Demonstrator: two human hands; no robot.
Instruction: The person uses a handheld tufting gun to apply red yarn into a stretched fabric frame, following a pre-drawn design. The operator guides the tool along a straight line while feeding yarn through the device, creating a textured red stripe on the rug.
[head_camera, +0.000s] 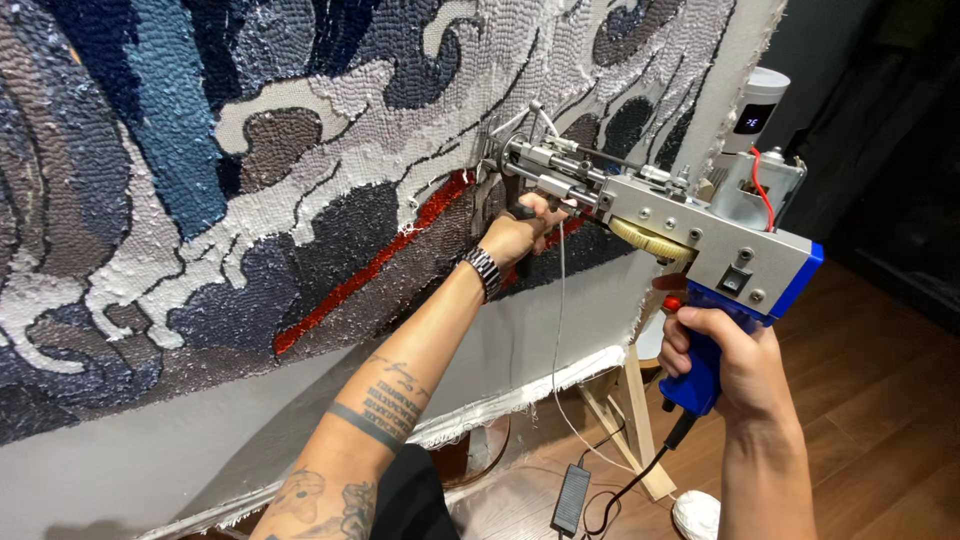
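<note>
A tufting gun (690, 240) with a silver body and blue pistol grip points left at a large tufted cloth (250, 180) stretched on a frame, patterned in blue, grey, white and a red line. My right hand (725, 355) grips the blue handle low at the right. My left hand (520, 235), with a metal watch on the wrist, holds the gun's black front handle close to the cloth. The needle end (497, 155) touches the cloth just right of the red strip (400, 245). A thin white yarn (558, 330) hangs from the gun.
Bare grey backing cloth (200, 440) runs below the pattern, with a frayed white edge. A wooden frame leg (630, 420) stands on the wood floor (870, 390). A black power adapter (572, 498) and cable lie on the floor beside a white yarn ball (695, 515).
</note>
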